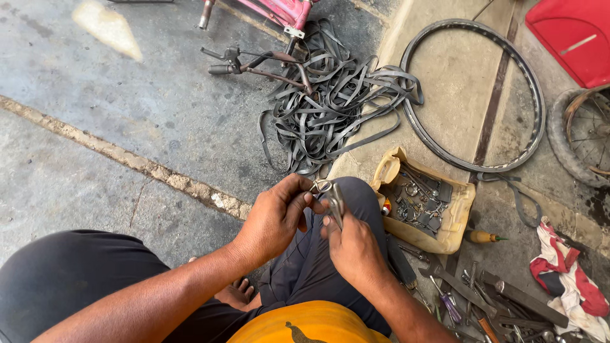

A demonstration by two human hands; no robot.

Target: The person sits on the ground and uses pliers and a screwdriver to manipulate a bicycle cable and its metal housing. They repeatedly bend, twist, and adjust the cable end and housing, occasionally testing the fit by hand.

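At frame centre a small, light, stiff metal ring clip (321,186) is pinched by left hand (274,219) fingertips, grey pliers (335,204) clasped in right hand (353,251); best gripped at its rim.

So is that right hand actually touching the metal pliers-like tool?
Touching. The head view shows the right hand with its fingers wrapped against the metal tool, no gap between them. The left hand pinches a small ring at the tool's tip.
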